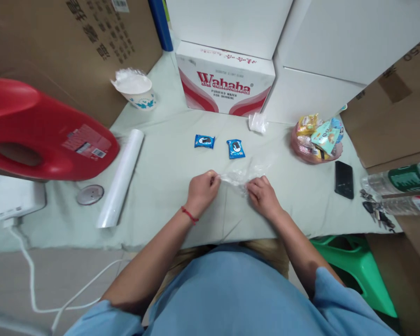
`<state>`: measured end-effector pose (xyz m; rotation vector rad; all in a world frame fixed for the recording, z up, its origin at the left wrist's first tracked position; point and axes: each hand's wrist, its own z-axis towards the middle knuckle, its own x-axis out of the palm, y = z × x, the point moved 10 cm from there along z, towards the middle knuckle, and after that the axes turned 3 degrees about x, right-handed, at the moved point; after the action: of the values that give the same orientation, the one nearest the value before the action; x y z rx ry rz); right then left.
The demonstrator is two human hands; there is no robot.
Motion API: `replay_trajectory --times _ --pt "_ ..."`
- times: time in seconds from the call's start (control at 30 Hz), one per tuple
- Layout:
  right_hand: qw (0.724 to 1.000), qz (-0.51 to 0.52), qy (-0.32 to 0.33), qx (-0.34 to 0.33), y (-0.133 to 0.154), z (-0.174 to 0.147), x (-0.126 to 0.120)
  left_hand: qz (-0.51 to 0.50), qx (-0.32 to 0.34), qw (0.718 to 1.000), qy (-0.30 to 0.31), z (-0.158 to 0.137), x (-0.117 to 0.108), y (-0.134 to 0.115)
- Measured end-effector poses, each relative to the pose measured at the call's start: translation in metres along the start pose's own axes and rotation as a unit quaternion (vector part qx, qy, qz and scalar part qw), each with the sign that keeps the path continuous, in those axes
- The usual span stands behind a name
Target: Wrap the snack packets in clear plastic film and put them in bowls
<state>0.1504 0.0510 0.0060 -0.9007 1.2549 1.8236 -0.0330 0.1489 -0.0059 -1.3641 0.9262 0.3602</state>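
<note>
My left hand (203, 189) pinches one end of a thin, clear plastic bag (235, 177) just above the cloth-covered table. At the bag's other side, my right hand (262, 195) is closed on the same film, so it stretches between both hands. Its far part spreads loosely beyond my right fingers. Two small blue snack packets lie flat just past the hands: one packet (205, 142) to the left, the other packet (235, 149) nearer the bag. Whether anything is inside the clear bag cannot be made out.
A crumpled white wrapper (258, 123) lies before the Wahaba carton (227, 84). On the right are a snack bowl (297, 148), a phone (343, 179), bottles (406, 179) and keys (377, 212). Leftward stand a paper cup (142, 99), a plastic roll (122, 179) and a red jug (56, 133).
</note>
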Motion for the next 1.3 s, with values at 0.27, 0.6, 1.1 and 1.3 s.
replay_trajectory --times 0.27,0.6,1.1,1.3 --pt "0.999 0.02 -0.034 0.019 -0.009 -0.028 -0.018 -0.148 -0.131 0.98 -0.027 -0.015 -0.025 0.07" --pt "0.989 -0.067 0.127 0.039 0.025 -0.01 0.041 -0.015 0.251 0.961 -0.117 -0.069 -0.069 -0.092" --pt "0.999 0.012 0.021 0.039 -0.007 -0.073 -0.008 0.201 0.112 0.973 0.03 0.032 0.004 -0.001" --pt "0.998 0.026 -0.037 0.051 -0.017 -0.086 -0.034 0.126 0.052 0.991 -0.005 0.019 -0.015 0.022"
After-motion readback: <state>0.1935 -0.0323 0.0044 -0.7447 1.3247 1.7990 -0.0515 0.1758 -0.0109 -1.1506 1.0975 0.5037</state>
